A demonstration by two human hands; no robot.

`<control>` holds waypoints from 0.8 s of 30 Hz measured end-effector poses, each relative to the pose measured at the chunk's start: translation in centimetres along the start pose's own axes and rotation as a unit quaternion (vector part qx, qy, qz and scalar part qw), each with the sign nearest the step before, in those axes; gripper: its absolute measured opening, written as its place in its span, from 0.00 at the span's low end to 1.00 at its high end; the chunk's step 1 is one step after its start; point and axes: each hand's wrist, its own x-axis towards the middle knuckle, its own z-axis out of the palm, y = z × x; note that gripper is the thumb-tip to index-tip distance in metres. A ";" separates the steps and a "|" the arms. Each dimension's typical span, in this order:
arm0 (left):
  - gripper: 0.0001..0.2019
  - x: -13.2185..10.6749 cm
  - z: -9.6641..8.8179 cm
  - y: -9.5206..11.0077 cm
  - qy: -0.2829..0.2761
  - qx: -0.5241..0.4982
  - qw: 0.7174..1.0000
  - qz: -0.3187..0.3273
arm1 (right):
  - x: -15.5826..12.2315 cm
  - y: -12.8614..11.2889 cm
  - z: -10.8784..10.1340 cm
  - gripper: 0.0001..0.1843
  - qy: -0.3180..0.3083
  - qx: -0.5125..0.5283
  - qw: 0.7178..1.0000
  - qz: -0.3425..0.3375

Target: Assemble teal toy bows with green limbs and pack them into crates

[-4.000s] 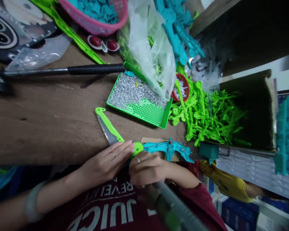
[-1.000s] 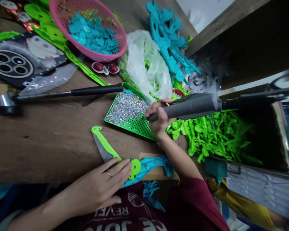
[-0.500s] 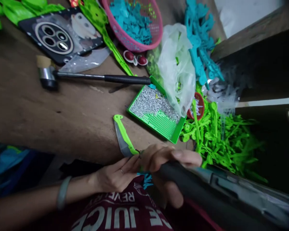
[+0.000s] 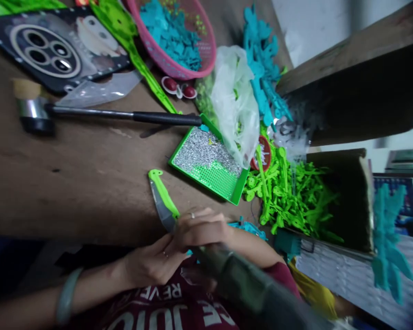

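Observation:
A toy knife (image 4: 164, 197) with a bright green handle and a clear blade extends from between my hands, just over the table edge. My left hand (image 4: 151, 266), with a bangle at the wrist, is closed around its near end. My right hand (image 4: 201, 227) is closed against the left, fingers curled over the top of a long dark tool (image 4: 254, 284). Motion blurs that tool, so its kind is unclear. A bit of teal shows between the hands, and the knife's near end is hidden by fingers.
Beyond my hands lies a green perforated tray (image 4: 239, 192) of small silvery pieces. A mallet (image 4: 103, 112) and a phone (image 4: 44, 50) are at left. A pink basket (image 4: 209, 59) holds teal parts. Green parts (image 4: 289, 192) heap in a box (image 4: 356, 201) at right. Teal parts (image 4: 392, 247) hang beyond.
The view has swung right, so table items appear farther left. My right hand has drawn closer over my left, and the dark tool now slants more steeply. The knife stays between my hands.

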 end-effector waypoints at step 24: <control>0.21 2.3 -1.0 -1.0 -0.143 0.010 0.990 0.012 | 0.8 5.3 -6.1 0.10 0.545 -0.047 0.836 0.039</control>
